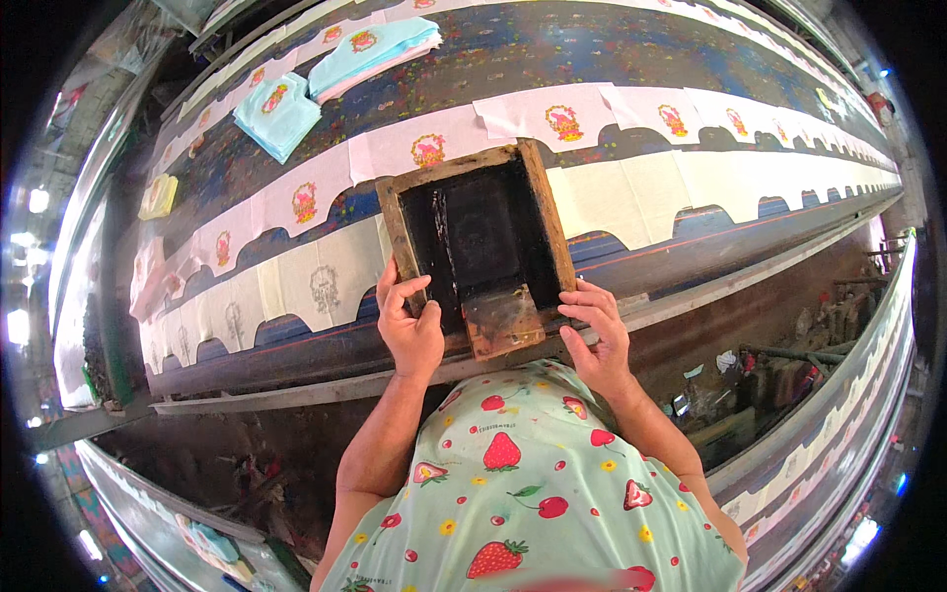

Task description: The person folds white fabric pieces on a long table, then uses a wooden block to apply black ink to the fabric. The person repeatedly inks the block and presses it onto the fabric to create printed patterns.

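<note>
Both my hands hold a wooden screen-printing frame (553, 212) over the near edge of a long table. My left hand (410, 321) is closed round its lower left side, and my right hand (599, 333) grips its lower right side. Black ink covers the mesh inside the frame. A wooden squeegee (505, 324) leans in it, its handle end over the near rim. To the left, cream cloth pieces carry a dark outline print (325, 289). On the right, plain cream cloth pieces (631, 197) lie in the same row. The frame hides the cloth beneath it.
Behind runs a row of white cloth pieces (564, 104) with red and yellow prints. Farther back lie stacks of light blue cloth (370, 54) and a small yellow stack (158, 197). A metal rail (691, 302) edges the table. Another cloth-covered table (819, 464) stands at lower right.
</note>
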A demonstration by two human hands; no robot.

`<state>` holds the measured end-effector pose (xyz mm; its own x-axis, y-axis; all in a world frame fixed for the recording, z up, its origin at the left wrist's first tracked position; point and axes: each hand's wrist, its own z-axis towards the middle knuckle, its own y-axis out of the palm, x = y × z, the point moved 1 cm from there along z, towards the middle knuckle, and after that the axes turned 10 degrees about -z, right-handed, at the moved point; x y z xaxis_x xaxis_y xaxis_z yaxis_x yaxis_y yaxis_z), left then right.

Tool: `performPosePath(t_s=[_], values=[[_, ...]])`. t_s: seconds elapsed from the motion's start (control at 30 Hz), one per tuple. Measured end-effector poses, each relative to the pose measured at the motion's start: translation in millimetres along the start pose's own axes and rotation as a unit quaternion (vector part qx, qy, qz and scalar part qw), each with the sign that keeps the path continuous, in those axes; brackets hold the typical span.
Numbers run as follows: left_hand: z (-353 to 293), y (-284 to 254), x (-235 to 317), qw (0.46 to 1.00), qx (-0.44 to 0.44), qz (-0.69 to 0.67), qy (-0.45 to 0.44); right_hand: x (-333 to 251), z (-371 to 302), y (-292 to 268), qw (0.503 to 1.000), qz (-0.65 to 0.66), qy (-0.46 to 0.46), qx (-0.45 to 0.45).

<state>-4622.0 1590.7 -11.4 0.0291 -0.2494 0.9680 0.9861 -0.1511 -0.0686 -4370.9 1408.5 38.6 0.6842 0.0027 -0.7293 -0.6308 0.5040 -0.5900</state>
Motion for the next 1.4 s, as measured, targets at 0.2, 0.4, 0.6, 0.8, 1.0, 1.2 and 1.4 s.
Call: performPosePath(t_s=[0.2, 0.4, 0.6, 0.8, 1.0, 1.2, 1.4], values=[[0.8, 3.1, -5.1, 1.0, -0.001, -0.021, -0.016, 2.2, 2.8, -4.7, 1.0, -0.004, -0.004, -0.011], [0.0, 6.5, -8.9, 0.999, -0.001, -0.029, -0.044, -1.2, 13.3, -12.8, 0.999, -0.034, -0.012, -0.015], [2.5, 5.6, -11.2, 0.997, -0.01, -0.04, -0.069, -23.3, 30.7, -7.8, 0.982, -0.089, -0.154, -0.062], [2.2, 4.6, -4.3, 0.998, -0.011, 0.008, -0.06, -46.9, 44.5, 9.8, 0.948, -0.134, -0.207, -0.202], [3.4, 4.2, -3.2, 0.997, -0.018, 0.008, -0.079, -52.9, 59.4, 17.6, 0.937, -0.175, -0.232, -0.196], [1.5, 3.7, -8.3, 0.996, -0.018, 0.021, -0.081, -65.9, 80.6, 25.6, 0.915, -0.22, -0.246, -0.234], [7.1, -2.0, -22.4, 0.991, -0.015, -0.062, -0.118, -61.6, 133.6, 17.6, 0.866, -0.219, -0.196, -0.405]])
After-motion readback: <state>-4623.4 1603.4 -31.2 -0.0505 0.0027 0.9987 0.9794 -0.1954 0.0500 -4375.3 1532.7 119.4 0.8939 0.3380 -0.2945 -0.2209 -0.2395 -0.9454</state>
